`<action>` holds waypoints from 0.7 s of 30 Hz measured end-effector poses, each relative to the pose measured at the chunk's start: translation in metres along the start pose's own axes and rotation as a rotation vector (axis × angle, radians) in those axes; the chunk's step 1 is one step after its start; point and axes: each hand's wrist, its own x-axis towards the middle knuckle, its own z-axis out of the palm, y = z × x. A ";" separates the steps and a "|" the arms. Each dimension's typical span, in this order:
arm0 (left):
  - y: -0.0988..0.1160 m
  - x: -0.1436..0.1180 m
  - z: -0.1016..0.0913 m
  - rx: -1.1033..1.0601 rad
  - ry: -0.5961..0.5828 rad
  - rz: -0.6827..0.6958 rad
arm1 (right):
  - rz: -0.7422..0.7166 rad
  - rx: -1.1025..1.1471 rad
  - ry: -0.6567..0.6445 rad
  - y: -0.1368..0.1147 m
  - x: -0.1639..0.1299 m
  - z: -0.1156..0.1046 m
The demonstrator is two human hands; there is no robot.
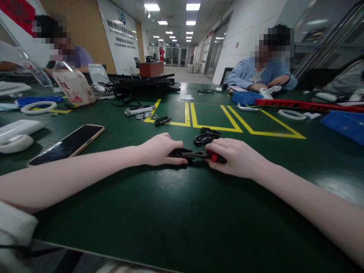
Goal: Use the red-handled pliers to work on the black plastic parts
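Left hand: the left hand (160, 149) is laid palm-down on the table, fingers curled over a small black part (179, 153), which is pinned under the fingertips.
Right hand: the right hand (237, 157) is closed around the red handle of a screwdriver (209, 155); the shaft is pointed left, toward the black part, and its tip seems to meet it.
Part position: the black part is held on the mat between the two hands, near the middle of the view; how it is shaped under the fingers cannot be told.
Nearby pieces: more black pieces (206, 136) are lying just behind the hands, and another (162, 120) is set farther back by the yellow lines.
Risk, slip: the tip could be driven off the part if it is pushed at a slant, and the left fingertips, being right beside it, could be jabbed.
Risk, shift: the part could be skated across the smooth mat if it is pinned too lightly.
Risk, phone: a phone (68, 144) is lying near the left forearm and could be nudged by it.
Surface: a dark green mat (176, 212) is spread over the table, marked with yellow tape lines (216, 121); blue trays, white rings and cartons are scattered toward the edges.
Room: a long, ceiling-lit hall is seen behind; two other people are seated at the far side, their hands kept to their own work.
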 end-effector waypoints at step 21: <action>-0.001 0.000 0.002 0.012 -0.005 0.014 | -0.005 0.033 -0.022 0.004 0.000 -0.001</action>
